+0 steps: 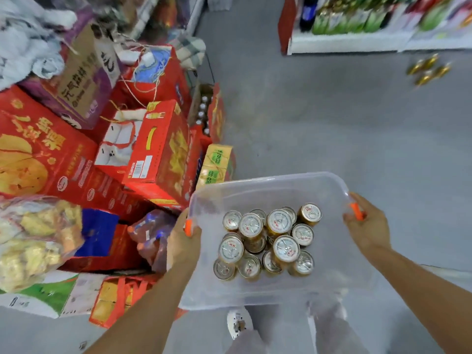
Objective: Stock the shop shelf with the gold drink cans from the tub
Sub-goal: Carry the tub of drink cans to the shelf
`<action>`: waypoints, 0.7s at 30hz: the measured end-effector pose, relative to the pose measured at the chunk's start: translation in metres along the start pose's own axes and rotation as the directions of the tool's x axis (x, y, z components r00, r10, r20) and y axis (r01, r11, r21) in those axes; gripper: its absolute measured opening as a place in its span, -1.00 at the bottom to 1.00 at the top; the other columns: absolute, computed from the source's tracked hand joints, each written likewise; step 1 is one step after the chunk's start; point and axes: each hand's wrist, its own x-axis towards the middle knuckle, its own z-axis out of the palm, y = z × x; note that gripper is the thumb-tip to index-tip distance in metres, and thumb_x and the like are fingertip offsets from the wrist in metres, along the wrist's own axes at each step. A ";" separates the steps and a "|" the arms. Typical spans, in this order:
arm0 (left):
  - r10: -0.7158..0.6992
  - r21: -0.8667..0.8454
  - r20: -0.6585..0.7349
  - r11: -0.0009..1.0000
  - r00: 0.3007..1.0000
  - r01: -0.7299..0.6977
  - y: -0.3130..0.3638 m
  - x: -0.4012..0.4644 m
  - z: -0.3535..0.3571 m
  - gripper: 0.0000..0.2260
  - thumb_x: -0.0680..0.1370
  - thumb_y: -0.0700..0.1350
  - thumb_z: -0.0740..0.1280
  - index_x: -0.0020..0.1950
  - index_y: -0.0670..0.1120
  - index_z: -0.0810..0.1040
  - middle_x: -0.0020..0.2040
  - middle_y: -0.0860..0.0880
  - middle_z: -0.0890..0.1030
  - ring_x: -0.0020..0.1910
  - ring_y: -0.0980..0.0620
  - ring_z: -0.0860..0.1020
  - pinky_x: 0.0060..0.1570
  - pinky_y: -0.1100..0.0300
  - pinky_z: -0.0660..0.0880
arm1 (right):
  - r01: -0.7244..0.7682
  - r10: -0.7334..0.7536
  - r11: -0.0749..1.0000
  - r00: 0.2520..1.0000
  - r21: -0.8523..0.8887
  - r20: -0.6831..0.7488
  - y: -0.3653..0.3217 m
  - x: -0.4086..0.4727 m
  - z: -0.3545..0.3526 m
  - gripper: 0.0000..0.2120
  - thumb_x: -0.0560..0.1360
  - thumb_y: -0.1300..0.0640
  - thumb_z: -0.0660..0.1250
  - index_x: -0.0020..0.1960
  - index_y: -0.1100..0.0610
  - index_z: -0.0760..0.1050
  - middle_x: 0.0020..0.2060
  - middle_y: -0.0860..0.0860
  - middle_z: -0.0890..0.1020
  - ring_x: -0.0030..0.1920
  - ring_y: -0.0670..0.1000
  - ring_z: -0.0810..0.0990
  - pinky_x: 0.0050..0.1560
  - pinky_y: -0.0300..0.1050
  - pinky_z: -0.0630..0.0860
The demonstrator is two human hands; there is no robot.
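A clear plastic tub is held up above the grey floor. My left hand grips its left rim at an orange clip, and my right hand grips its right rim at another orange clip. Several gold drink cans stand upright in the tub, silver tops showing. A few more gold cans lie on the floor at the upper right, in front of a white shop shelf.
Stacked red gift boxes and cardboard cartons crowd the left side. A bag of yellow snacks lies at the lower left. The shelf holds green packets and a dark bottle. My white shoe shows below the tub.
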 end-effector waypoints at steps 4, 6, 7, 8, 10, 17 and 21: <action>0.066 -0.020 -0.010 0.998 0.998 -0.066 0.083 -0.006 0.063 -0.65 0.55 -0.06 0.32 0.34 0.03 0.51 0.08 -0.16 0.65 0.06 -0.24 0.56 0.00 0.05 0.43 | -0.047 0.050 0.998 0.996 0.039 -0.072 0.021 0.051 -0.077 -0.47 0.40 0.24 0.34 0.33 -0.08 0.46 -0.04 0.06 0.65 -0.06 0.18 0.59 0.04 0.04 0.54; 0.105 -0.024 -0.015 0.994 0.994 -0.106 0.127 -0.009 0.096 -0.64 0.55 0.01 0.29 0.34 0.03 0.51 0.10 -0.15 0.65 0.04 -0.24 0.56 0.03 0.02 0.45 | -0.065 0.073 0.995 0.991 0.071 -0.113 0.034 0.076 -0.116 -0.46 0.41 0.23 0.32 0.34 -0.12 0.44 -0.06 0.04 0.64 -0.09 0.17 0.58 0.02 0.04 0.54; 0.127 -0.028 -0.009 0.992 0.992 -0.127 0.149 -0.010 0.112 -0.64 0.55 0.00 0.28 0.34 0.01 0.51 0.12 -0.16 0.64 0.05 -0.23 0.56 0.03 0.03 0.45 | -0.074 0.084 0.994 0.988 0.077 -0.133 0.040 0.088 -0.135 -0.46 0.42 0.23 0.32 0.35 -0.13 0.44 -0.10 0.04 0.63 -0.12 0.16 0.57 0.00 0.04 0.54; 0.152 -0.033 -0.003 0.988 0.988 -0.152 0.171 -0.010 0.128 -0.64 0.56 -0.01 0.28 0.36 -0.01 0.50 0.15 -0.14 0.63 0.08 -0.21 0.57 0.04 0.05 0.44 | -0.085 0.097 0.993 0.984 0.084 -0.149 0.045 0.102 -0.154 -0.46 0.42 0.23 0.31 0.35 -0.13 0.44 -0.12 0.04 0.63 -0.14 0.16 0.57 -0.01 0.03 0.54; 0.200 -0.039 0.001 0.979 0.980 -0.200 0.217 -0.010 0.158 -0.65 0.57 0.00 0.27 0.35 0.00 0.50 0.14 -0.09 0.64 0.09 -0.16 0.57 0.04 0.08 0.43 | -0.094 0.109 0.992 0.976 0.087 -0.188 0.053 0.132 -0.190 -0.47 0.43 0.22 0.31 0.35 -0.12 0.44 -0.08 0.04 0.64 -0.10 0.15 0.58 0.01 0.03 0.54; 0.328 -0.118 0.109 0.942 0.938 -0.315 0.375 0.000 0.257 -0.70 0.54 0.03 0.24 0.26 0.11 0.52 -0.12 0.02 0.66 -0.11 -0.07 0.61 -0.09 0.07 0.53 | -0.115 0.142 0.988 0.940 0.103 -0.309 0.083 0.237 -0.298 -0.55 0.48 0.14 0.29 0.36 -0.07 0.43 -0.14 0.00 0.55 -0.12 0.11 0.53 0.01 0.06 0.53; 0.365 -0.111 0.182 0.930 0.913 -0.350 0.462 0.019 0.319 -0.63 0.49 0.13 0.20 0.26 0.14 0.51 -0.07 0.02 0.67 -0.05 -0.10 0.61 0.01 -0.05 0.56 | -0.156 0.192 0.980 0.910 0.125 -0.368 0.100 0.306 -0.347 -0.54 0.47 0.16 0.29 0.35 -0.07 0.44 -0.15 0.01 0.56 -0.15 0.10 0.52 0.01 0.07 0.55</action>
